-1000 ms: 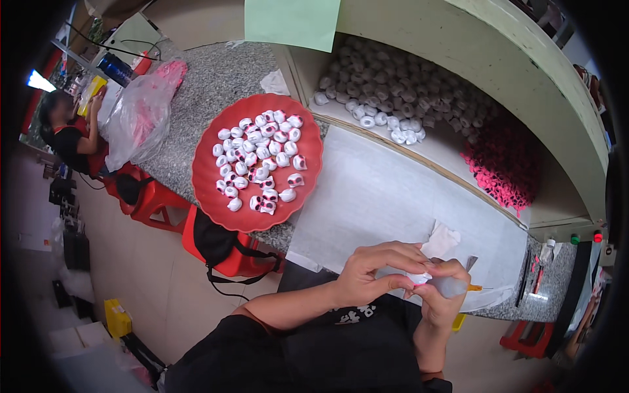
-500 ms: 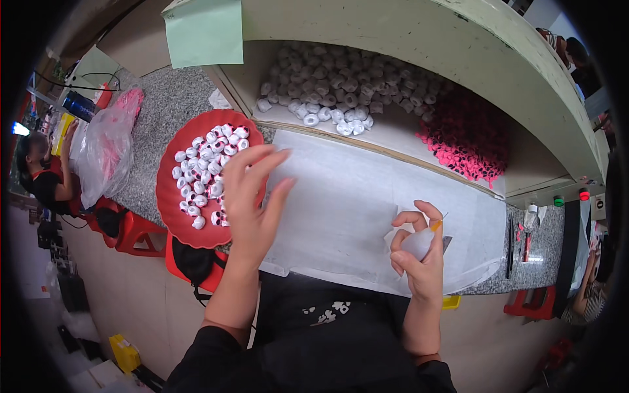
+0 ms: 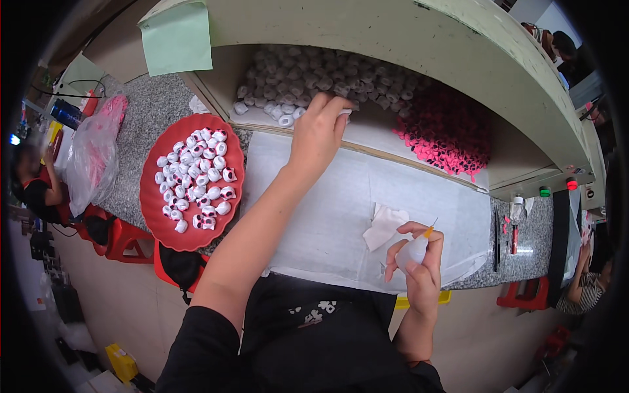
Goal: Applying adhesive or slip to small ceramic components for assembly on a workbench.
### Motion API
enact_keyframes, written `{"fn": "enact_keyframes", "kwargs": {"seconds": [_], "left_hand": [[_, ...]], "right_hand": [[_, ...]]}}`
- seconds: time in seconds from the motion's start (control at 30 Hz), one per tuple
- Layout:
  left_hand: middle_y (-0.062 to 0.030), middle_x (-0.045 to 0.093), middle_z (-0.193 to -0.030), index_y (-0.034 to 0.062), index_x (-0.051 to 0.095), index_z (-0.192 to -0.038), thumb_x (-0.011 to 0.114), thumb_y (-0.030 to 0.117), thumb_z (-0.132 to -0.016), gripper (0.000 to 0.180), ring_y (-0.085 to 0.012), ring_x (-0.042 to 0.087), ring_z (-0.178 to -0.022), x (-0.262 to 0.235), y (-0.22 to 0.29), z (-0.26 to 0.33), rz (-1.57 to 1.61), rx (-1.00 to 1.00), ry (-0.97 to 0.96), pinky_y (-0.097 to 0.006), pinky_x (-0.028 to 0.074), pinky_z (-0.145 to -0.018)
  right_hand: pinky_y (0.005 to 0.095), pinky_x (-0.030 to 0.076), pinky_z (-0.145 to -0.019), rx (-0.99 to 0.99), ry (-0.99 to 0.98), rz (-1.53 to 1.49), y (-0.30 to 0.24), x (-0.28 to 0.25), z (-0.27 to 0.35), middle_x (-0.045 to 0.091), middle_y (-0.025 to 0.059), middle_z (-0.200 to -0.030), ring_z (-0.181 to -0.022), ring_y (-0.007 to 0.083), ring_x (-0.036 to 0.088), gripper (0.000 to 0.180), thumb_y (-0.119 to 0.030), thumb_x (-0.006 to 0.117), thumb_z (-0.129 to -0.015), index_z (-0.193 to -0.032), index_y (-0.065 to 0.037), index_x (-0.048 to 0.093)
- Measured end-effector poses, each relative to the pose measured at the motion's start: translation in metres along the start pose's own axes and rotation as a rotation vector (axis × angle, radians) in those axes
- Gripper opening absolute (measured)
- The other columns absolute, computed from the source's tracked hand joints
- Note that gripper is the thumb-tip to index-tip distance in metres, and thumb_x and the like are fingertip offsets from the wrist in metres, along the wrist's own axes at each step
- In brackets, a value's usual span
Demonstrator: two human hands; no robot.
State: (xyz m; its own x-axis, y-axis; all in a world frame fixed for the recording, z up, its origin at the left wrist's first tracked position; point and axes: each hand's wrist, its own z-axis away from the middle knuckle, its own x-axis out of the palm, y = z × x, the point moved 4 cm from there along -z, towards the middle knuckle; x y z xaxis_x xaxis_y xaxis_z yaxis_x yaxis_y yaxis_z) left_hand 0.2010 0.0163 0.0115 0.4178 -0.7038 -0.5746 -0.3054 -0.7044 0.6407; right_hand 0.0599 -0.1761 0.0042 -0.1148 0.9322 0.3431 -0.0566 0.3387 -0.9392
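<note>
The right hand (image 3: 419,265) is nearest, low over the front edge of the table (image 3: 151,111), fingers curled tight around a small white squeeze bottle (image 3: 414,250) whose orange tip points up and to the right. It has hardly shifted since half a second ago, when it held the same bottle in about the same spot. Just to its left, on the white sheet (image 3: 327,209) that covers the table, lies a crumpled white tissue (image 3: 382,224), near the bottle but not touching it.

The left hand (image 3: 319,134) has moved far. Half a second ago it hovered with spread fingers over the red plate (image 3: 157,216); now the arm is stretched forward past the sheet and the hand sits at the lip of the shelf (image 3: 393,124) under the green-edged ledge. Its fingertips are pinched together at the edge of the heap of small white pieces (image 3: 301,82), seemingly on one piece, though the grip is too small to make out for certain. The heap lies just under and beyond the fingers.

The red plate, loaded with white and pink-marked pieces, is now well to the left of the arm. Further right on the shelf lies a pile of pink pieces (image 3: 445,134).
</note>
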Motion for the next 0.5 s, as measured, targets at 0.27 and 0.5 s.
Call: {"fn": "enact_keyframes", "kwargs": {"seconds": [0.27,0.5], "left_hand": [[-0.0075,0.051,-0.095,-0.0016,0.055,-0.096,0.054,-0.002,-0.074,0.022,-0.0138,0.052,-0.084,-0.029,0.033,0.086,1.02,-0.424,-0.309,-0.026,0.044,-0.07],[-0.0136,0.05,-0.1,-0.002,0.054,-0.098,0.054,-0.003,-0.074,0.024,-0.0181,0.05,-0.091,-0.037,0.042,0.132,1.242,-0.452,-0.271,-0.031,0.043,-0.08]], "right_hand": [[0.0243,0.044,-0.043,-0.139,0.084,0.094,-0.019,0.0,0.008,0.039,0.0121,-0.099,-0.069,0.0173,0.051,0.035,-0.012,0.057,-0.071,-0.098,0.001,0.038],[0.0185,0.039,-0.05,-0.493,0.253,0.096,-0.035,0.012,0.013,0.041,0.007,-0.08,-0.062,0.0119,0.043,0.037,-0.019,0.065,-0.068,-0.09,-0.005,0.039]]}}
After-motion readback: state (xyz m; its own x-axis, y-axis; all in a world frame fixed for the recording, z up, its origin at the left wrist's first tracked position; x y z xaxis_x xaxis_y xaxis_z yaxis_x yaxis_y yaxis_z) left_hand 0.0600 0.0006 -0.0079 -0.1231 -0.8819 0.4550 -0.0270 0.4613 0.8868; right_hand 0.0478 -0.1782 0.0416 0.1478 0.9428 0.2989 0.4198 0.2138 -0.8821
